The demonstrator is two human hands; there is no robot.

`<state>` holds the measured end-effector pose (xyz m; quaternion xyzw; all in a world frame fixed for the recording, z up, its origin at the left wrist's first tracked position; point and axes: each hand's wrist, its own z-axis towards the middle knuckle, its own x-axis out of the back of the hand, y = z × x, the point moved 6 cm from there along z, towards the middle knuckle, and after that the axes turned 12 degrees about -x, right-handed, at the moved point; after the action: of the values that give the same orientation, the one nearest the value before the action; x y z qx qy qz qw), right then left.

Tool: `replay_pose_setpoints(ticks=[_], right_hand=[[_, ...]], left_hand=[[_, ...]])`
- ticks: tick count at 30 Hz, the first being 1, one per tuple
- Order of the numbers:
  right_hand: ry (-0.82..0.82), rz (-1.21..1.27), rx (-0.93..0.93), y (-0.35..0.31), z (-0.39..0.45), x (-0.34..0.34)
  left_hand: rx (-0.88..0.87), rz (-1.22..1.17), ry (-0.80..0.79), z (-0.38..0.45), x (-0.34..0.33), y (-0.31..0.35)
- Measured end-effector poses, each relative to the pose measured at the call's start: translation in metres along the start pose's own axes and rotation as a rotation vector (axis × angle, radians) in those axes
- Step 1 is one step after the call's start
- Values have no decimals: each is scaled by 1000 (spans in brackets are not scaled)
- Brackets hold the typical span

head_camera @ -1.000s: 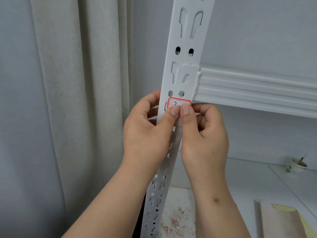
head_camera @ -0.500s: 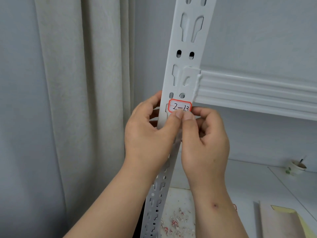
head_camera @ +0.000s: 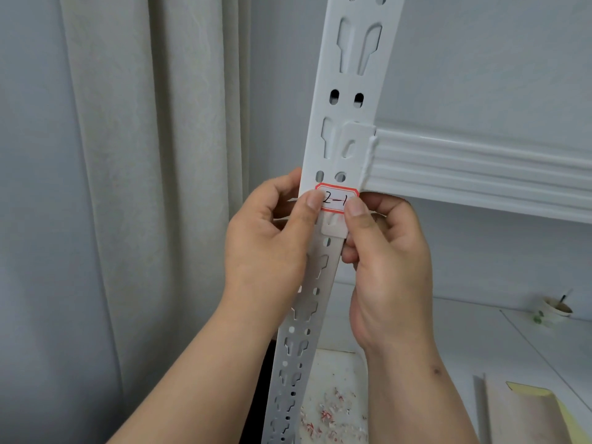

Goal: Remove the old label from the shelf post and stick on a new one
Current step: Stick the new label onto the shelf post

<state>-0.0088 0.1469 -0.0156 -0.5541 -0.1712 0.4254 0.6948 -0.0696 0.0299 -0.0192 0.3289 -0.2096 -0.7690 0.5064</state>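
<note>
A white perforated shelf post (head_camera: 347, 75) runs up the middle of the head view. A white label with a red border (head_camera: 335, 199), handwritten "2-1…", sits on the post just below the beam joint. My left hand (head_camera: 272, 248) grips the post from the left, its thumb pressing the label's left end. My right hand (head_camera: 384, 261) holds the post's right edge with curled fingers, its thumb pressing the label's right end. The thumbs hide both ends of the writing.
A white shelf beam (head_camera: 480, 174) runs right from the post. A pale curtain (head_camera: 128, 187) hangs at the left. On the shelf board below lie a tray with torn label scraps (head_camera: 333, 415), a yellow-edged envelope (head_camera: 531, 411) and a paper cup (head_camera: 555, 310).
My two thumbs, side by side on the label's lower middle before, have slid apart to its left and right ends. The label stays in place on the post.
</note>
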Motion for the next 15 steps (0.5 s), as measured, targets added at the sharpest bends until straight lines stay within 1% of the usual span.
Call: replay_pose_setpoints(ticks=[2,4,7,11,15], right_hand=[[7,-24,35,2,-1,0],[17,-74,60,2,-2,0],[48,-151,83,3,-3,0],[73,-173,47,7,-6,-1],[82,-202,51,6,-6,0]], left_hand=[[-9,15,-31,-2,1,-1],[-58,97,-53,-2,2,1],[-127,220,-39,-5,0,3],[-192,358,-10,-9,-5,7],[-167,335,26,-9,-5,4]])
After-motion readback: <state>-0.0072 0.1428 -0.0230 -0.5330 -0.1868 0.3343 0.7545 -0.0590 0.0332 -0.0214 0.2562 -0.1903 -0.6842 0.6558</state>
